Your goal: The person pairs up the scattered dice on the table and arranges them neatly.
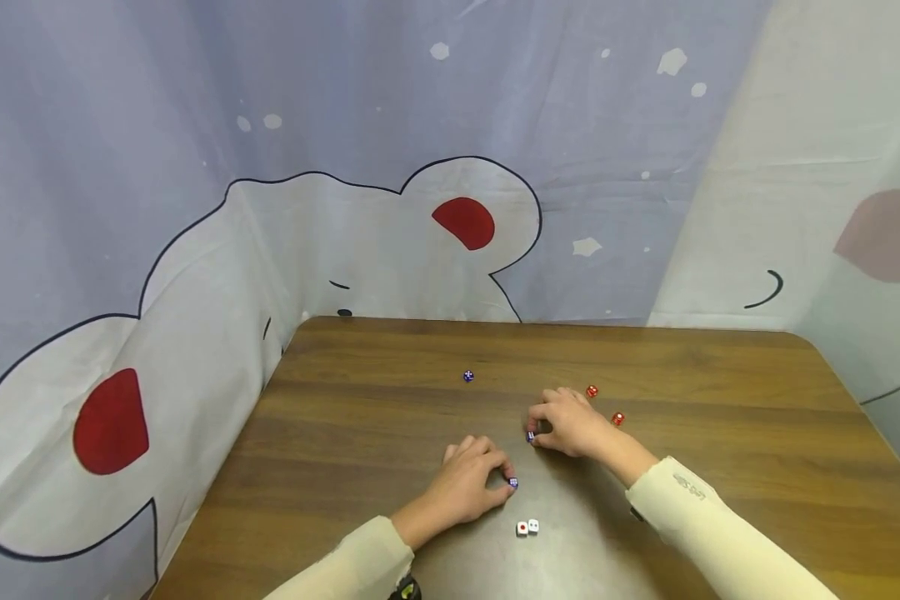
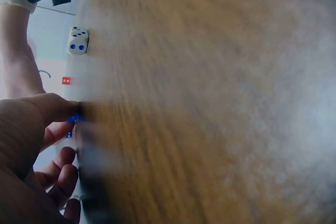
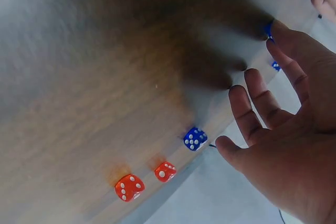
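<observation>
My left hand (image 1: 467, 485) pinches a blue die (image 1: 513, 482) with white pips between thumb and index finger, low at the table surface. In the left wrist view only a sliver of that blue die (image 2: 73, 118) shows. Farther forward and right, my right hand (image 1: 566, 423) pinches another blue die (image 1: 530, 437). Its remaining fingers are spread apart in the right wrist view, where the pinched blue die (image 3: 269, 30) shows at the thumb tip. Two white dice (image 1: 527, 527) sit side by side, nearer me than both hands.
A loose blue die (image 1: 468, 376) lies toward the back of the wooden table (image 1: 360, 400). Two red dice (image 1: 592, 390) (image 1: 618, 418) lie beyond the right hand. Near them stands one more blue die (image 3: 195, 138), hidden in the head view. A patterned curtain (image 1: 607, 167) hangs behind the table.
</observation>
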Demonstrator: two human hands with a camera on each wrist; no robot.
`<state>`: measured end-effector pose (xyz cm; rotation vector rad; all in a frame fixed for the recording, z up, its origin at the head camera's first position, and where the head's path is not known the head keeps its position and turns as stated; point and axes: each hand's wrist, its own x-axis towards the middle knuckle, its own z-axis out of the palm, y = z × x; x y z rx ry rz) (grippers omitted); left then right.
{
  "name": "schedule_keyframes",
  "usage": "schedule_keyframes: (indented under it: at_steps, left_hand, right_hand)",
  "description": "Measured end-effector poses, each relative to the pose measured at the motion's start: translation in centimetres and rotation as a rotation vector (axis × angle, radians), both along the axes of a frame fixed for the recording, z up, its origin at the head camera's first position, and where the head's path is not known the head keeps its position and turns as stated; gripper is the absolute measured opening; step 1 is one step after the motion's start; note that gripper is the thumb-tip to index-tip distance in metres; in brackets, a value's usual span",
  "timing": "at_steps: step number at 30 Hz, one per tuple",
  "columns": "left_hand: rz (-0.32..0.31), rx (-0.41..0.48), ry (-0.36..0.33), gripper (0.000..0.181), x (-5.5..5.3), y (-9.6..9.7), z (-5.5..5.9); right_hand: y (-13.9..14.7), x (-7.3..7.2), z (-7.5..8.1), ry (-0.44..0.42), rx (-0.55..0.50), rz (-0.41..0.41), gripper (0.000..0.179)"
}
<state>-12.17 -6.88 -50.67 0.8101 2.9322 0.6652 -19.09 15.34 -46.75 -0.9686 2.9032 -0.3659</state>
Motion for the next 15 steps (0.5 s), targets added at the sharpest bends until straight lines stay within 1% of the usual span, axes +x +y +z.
schedule_keyframes:
  at_steps: [4,11,15]
  left_hand:
    - [0.000,0.009,-0.006,0.014,-0.1,0.0,0.0]
    - [0.000,0.016,-0.007,0.014,0.0,0.0,0.0]
    - [-0.002,0.026,0.000,0.014,0.0,0.0,0.0]
  right_hand:
    - [0.0,1.0,-0.1,-0.001,-0.023,0.005,0.018]
    - [0.1,2.7,-0.6,0.034,-0.058,0.025,0.020]
    - [0.1,3.6,-0.8,0.023,-0.078,0.025,0.020]
